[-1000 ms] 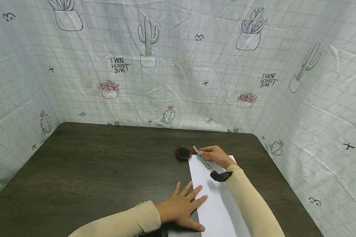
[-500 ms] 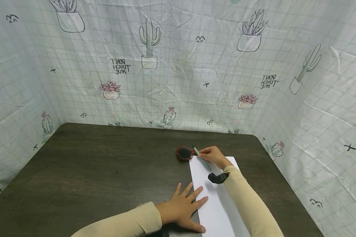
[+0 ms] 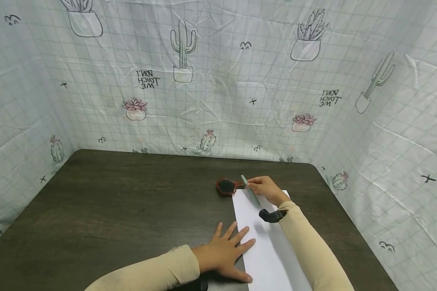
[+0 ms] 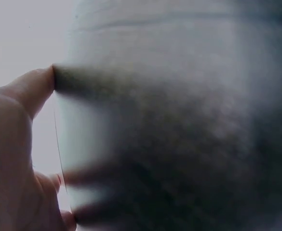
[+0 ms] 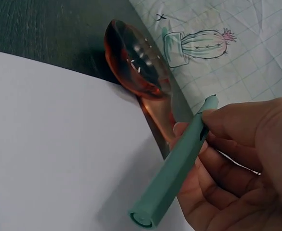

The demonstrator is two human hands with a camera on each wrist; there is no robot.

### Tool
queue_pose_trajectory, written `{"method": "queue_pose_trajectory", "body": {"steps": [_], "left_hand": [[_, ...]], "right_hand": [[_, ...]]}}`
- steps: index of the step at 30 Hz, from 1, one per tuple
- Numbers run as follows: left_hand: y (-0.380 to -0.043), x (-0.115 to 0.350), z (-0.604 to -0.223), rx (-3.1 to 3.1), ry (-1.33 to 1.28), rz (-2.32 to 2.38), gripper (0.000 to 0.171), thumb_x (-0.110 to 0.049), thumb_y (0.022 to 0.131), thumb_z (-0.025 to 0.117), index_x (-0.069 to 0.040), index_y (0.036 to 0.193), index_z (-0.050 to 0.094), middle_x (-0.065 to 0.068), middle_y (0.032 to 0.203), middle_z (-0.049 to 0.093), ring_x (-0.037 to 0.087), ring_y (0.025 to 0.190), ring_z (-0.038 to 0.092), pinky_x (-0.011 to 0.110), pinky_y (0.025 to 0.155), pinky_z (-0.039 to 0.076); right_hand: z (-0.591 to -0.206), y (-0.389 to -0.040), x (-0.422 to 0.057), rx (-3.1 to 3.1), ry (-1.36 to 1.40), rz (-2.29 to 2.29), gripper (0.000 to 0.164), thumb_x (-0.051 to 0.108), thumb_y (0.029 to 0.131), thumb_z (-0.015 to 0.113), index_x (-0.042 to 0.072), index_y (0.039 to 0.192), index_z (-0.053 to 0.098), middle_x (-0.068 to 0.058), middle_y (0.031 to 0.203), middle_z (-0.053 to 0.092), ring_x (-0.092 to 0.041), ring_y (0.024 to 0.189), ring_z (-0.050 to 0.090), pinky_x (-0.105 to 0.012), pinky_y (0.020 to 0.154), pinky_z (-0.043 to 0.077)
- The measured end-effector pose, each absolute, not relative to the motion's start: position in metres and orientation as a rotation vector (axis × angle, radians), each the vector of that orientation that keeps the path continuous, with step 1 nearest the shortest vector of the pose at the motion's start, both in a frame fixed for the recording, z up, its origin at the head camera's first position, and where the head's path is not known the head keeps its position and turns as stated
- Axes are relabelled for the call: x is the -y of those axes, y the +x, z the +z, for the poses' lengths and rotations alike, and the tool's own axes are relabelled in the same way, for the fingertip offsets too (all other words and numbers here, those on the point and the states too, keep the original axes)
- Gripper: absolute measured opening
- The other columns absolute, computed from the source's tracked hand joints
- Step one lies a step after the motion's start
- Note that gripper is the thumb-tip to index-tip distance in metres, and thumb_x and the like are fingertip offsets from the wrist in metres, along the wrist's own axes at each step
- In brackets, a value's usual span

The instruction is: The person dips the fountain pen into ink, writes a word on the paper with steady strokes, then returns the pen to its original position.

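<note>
The right wrist view is showing closely what the head view is keeping small: the right hand [image 5: 247, 159] is pinching a green pen [image 5: 172, 173], thumb and fingers clamping it near its far end, while its round near end is hanging over a sheet of white paper [image 5: 59, 144]. Sunglasses [image 5: 138, 60] are lying by the paper's far left corner, one side arm running toward the right hand; whether the fingers are touching it, I cannot tell. Only the head view is showing the left hand [image 3: 223, 254] whole: it is resting palm down across the paper's left edge, fingers spread apart, thumb and index finger lying on the sheet and little finger on the dark table [image 3: 131, 210]. The left wrist view is catching the thumb and two fingertips beside a large blur. The sleeved right forearm [image 3: 309, 242] is slanting in from the near right, the left forearm [image 3: 149, 270] from the near left.
</note>
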State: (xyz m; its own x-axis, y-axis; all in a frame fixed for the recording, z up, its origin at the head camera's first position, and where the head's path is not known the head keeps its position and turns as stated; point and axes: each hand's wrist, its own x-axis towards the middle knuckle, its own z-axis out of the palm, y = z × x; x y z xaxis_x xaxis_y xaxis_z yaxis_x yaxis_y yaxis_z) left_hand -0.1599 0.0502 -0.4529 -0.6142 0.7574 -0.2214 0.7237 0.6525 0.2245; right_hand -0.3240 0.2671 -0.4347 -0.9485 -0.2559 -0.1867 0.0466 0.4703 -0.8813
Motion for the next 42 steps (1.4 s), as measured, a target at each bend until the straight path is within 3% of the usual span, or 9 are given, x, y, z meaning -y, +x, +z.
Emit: {"method": "queue_pose_trajectory", "body": {"steps": [6, 13, 21, 27, 30, 42], "left_hand": [[-0.159, -0.05, -0.45, -2.584, 1.179, 0.151, 0.09, -0.081, 0.079, 0.045, -0.04, 0.153, 0.014, -0.005, 0.162, 0.003, 0.032, 0.148, 0.003, 0.064, 0.11, 0.012], [-0.158, -0.05, -0.447, -2.596, 1.172, 0.151, 0.089, -0.08, 0.079, 0.046, -0.041, 0.153, 0.015, -0.005, 0.162, 0.003, 0.032, 0.148, 0.003, 0.064, 0.11, 0.013], [-0.161, -0.05, -0.453, -2.587, 1.182, 0.157, 0.09, -0.082, 0.079, 0.043, -0.04, 0.153, 0.013, -0.005, 0.162, 0.001, 0.032, 0.148, 0.001, 0.064, 0.111, 0.011], [-0.159, -0.049, -0.452, -2.584, 1.186, 0.165, 0.09, -0.082, 0.079, 0.044, -0.04, 0.153, 0.014, -0.004, 0.162, 0.003, 0.033, 0.148, 0.003, 0.065, 0.11, 0.012], [-0.159, -0.049, -0.452, -2.581, 1.188, 0.167, 0.09, -0.082, 0.079, 0.044, -0.04, 0.153, 0.014, -0.004, 0.162, 0.003, 0.032, 0.148, 0.003, 0.064, 0.11, 0.012], [-0.157, -0.049, -0.45, -2.586, 1.191, 0.164, 0.09, -0.081, 0.079, 0.043, -0.04, 0.153, 0.014, -0.005, 0.162, 0.002, 0.032, 0.148, 0.002, 0.064, 0.111, 0.012]], "right_hand": [[-0.429, -0.322, -0.267, -2.343, -0.191, -1.536, 0.039, 0.011, 0.099, 0.054, -0.01, 0.131, 0.051, -0.025, 0.122, 0.061, -0.015, 0.098, 0.062, -0.028, 0.082, 0.051], [-0.426, -0.32, -0.267, -2.28, -0.21, -1.614, 0.043, 0.011, 0.1, 0.05, -0.014, 0.134, 0.044, -0.03, 0.123, 0.058, -0.026, 0.103, 0.062, -0.027, 0.078, 0.051], [-0.428, -0.32, -0.268, -2.223, -0.189, -1.735, 0.046, 0.014, 0.1, 0.051, -0.014, 0.136, 0.042, -0.031, 0.125, 0.056, -0.023, 0.099, 0.062, -0.025, 0.077, 0.052], [-0.429, -0.315, -0.268, -2.158, -0.174, -1.791, 0.051, 0.012, 0.099, 0.052, 0.004, 0.147, 0.033, -0.029, 0.129, 0.054, -0.035, 0.111, 0.06, -0.03, 0.081, 0.053], [-0.429, -0.312, -0.268, -2.119, -0.189, -1.805, 0.055, 0.011, 0.099, 0.051, 0.012, 0.15, 0.03, -0.029, 0.131, 0.053, -0.032, 0.108, 0.062, -0.034, 0.084, 0.053], [-0.432, -0.311, -0.273, -2.024, -0.27, -1.884, 0.053, 0.017, 0.098, 0.056, 0.002, 0.145, 0.037, -0.024, 0.131, 0.054, -0.03, 0.117, 0.058, -0.031, 0.089, 0.051]]}}
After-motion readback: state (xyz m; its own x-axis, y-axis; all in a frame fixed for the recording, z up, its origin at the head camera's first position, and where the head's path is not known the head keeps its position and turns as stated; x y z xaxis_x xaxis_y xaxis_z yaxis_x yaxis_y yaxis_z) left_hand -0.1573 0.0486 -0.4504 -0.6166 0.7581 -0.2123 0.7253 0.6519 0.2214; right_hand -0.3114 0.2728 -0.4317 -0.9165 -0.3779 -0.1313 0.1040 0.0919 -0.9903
